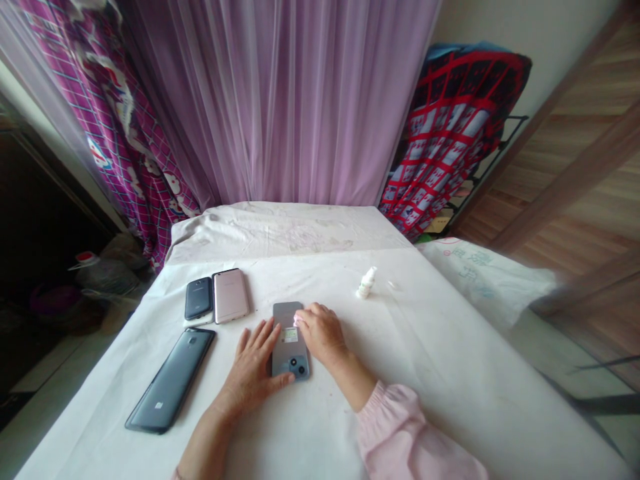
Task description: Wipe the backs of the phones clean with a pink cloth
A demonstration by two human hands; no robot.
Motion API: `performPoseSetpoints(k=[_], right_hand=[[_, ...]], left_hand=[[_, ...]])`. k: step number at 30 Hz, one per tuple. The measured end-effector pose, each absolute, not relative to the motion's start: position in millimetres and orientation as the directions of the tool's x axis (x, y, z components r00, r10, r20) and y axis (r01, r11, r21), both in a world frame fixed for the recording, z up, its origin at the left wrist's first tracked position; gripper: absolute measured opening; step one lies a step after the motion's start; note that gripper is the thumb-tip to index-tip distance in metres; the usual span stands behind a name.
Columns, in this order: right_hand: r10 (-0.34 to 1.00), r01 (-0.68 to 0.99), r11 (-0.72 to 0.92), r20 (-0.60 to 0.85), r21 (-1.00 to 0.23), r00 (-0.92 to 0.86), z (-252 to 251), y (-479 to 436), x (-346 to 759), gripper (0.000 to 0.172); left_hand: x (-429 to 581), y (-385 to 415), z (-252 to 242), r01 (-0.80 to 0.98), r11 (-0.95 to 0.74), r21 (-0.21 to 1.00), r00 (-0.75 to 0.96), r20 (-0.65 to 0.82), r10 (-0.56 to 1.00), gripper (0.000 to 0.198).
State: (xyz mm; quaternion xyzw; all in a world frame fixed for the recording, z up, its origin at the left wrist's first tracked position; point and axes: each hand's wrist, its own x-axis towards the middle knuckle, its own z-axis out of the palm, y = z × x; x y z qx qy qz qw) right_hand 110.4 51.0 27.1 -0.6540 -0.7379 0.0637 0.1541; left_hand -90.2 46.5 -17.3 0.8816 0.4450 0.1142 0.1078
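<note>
A grey phone (289, 313) lies back side up on the white-covered table, its two camera lenses toward me and a small label on its back. My left hand (256, 367) rests with spread fingers on the phone's left edge, the thumb near the lenses. At the phone's right edge, my right hand (323, 331) is closed on a small pinkish-white cloth (298, 319), which touches the phone's back. Most of the cloth is hidden by the fingers.
A dark phone (173, 380), a small dark phone (199, 297) and a pink phone (231, 295) lie left. A white bottle (367, 283) stands beyond my right hand, with a small white piece (393, 285) beside it. Curtains (320, 100) hang behind the table (425, 400).
</note>
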Motion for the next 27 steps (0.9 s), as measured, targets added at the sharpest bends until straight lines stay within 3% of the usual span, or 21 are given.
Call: performPoseSetpoints(k=[27], right_hand=[[0.981, 0.946, 0.128, 0.176, -0.297, -0.077, 22, 67, 111, 0.019]], left_hand=[[-91, 47, -23, 0.75, -0.588, 0.301, 0.575, 0.141, 0.806, 0.092]])
